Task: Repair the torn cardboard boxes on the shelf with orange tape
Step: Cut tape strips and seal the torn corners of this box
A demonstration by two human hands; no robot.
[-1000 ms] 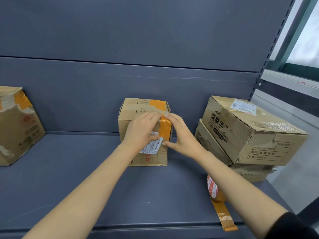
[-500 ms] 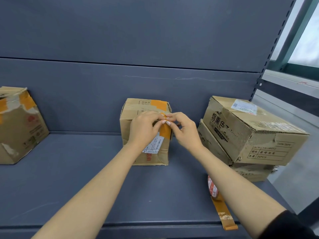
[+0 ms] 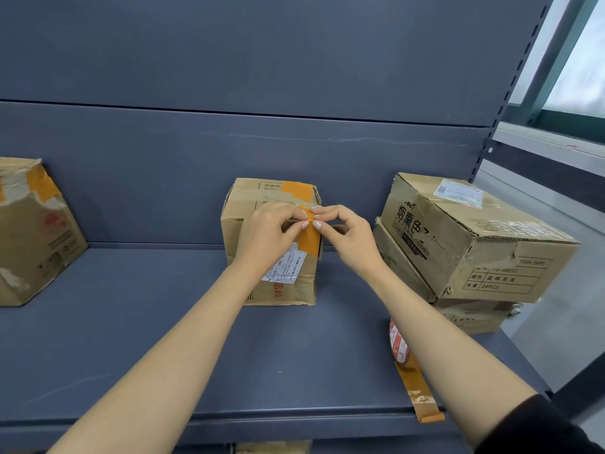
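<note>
Both hands, left hand (image 3: 271,234) and right hand (image 3: 347,237), pinch the tape strip (image 3: 311,234) at the middle box's (image 3: 258,198) near top edge on the shelf (image 3: 163,339). The tape looks thin and sticky; I would hold it by the edges. The cardboard seems light and crushable.

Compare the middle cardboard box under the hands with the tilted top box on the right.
The small middle cardboard box stands level on the shelf and carries orange tape; the larger right-hand cardboard box leans tilted on another box, with no orange tape showing. Both are brown, worn and torn.
</note>
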